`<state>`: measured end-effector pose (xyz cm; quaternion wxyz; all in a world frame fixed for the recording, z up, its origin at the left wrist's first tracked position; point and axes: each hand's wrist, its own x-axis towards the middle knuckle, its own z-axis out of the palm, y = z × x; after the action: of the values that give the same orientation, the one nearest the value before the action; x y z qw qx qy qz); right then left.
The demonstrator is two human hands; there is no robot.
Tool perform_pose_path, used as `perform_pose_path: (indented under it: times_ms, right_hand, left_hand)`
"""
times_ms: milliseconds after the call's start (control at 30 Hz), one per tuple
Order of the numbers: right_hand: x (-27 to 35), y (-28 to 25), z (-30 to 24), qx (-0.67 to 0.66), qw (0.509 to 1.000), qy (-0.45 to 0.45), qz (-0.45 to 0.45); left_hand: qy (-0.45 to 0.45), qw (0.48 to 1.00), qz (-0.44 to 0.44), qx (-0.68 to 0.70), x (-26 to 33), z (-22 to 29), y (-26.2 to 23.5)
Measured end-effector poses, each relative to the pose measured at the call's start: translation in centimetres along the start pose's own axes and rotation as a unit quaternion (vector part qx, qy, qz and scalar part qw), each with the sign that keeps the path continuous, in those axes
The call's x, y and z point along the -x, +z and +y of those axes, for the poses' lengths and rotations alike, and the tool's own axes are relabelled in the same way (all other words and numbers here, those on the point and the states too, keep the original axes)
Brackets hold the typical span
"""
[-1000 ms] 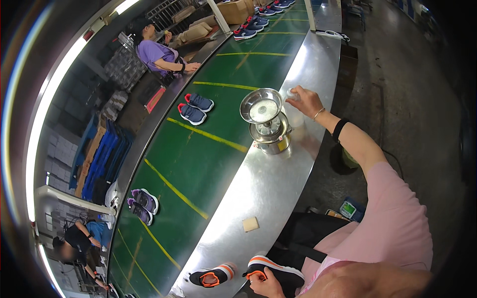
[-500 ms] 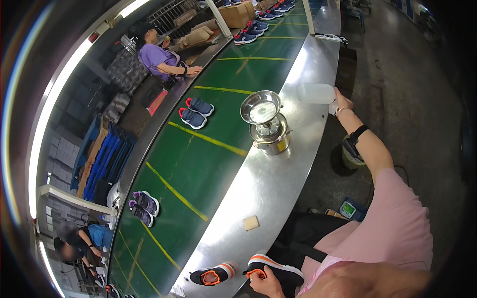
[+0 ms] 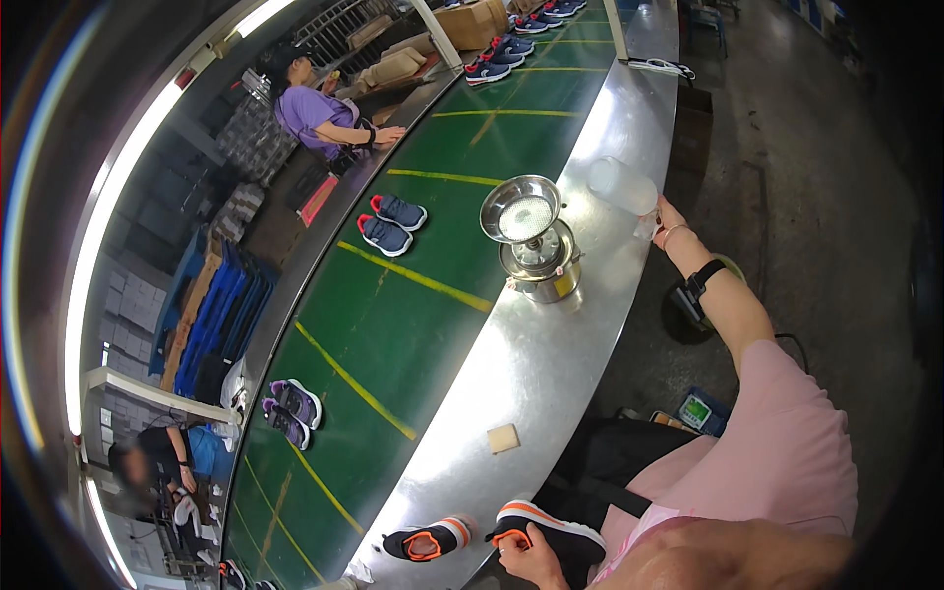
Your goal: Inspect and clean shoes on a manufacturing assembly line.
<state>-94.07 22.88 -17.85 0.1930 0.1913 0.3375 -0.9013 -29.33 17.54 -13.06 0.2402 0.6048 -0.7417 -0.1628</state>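
At the bottom, my left hand (image 3: 531,559) is closed on a black shoe (image 3: 551,529) with a white and orange sole, fingers at its orange-lined opening. The matching black shoe (image 3: 426,542) rests on the metal ledge just left of it. My right arm, in a pink sleeve with a black wrist band, reaches out to the far right. There my right hand (image 3: 673,224) grips a translucent plastic bottle (image 3: 621,185) by its narrow end, the bottle tilted over the ledge. A metal dispenser can with a dish top (image 3: 529,210) stands left of the bottle. A beige sponge-like block (image 3: 502,439) lies nearer me.
A green conveyor belt (image 3: 393,324) with yellow lines runs alongside the metal ledge (image 3: 462,423). It carries navy shoes (image 3: 388,226), purple-grey shoes (image 3: 293,413) and several more far off. A person in purple (image 3: 320,118) and another person (image 3: 177,462) are across the belt.
The bottle in my right hand has gone from lying nearly level to tilted, its wide end up and left. My left hand still holds the shoe.
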Motion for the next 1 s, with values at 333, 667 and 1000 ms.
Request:
perform_pose_path:
  times_ms: [333,667,1000]
  right_hand:
    - [-0.9,0.3,1.1,-0.028,0.999,0.018,-0.042]
    - [1.8,5.2,-0.9,0.394,0.816,-0.410,0.103]
    - [6.1,8.5,3.5,0.593,0.516,-0.592,-0.178]
  left_hand:
    - [-0.098,0.995,-0.001,0.016,-0.5,-1.8,1.6]
    - [-0.112,0.994,0.005,0.001,-0.6,-0.9,1.8]
    - [-0.027,0.999,0.025,0.032,-0.3,-0.1,1.8]
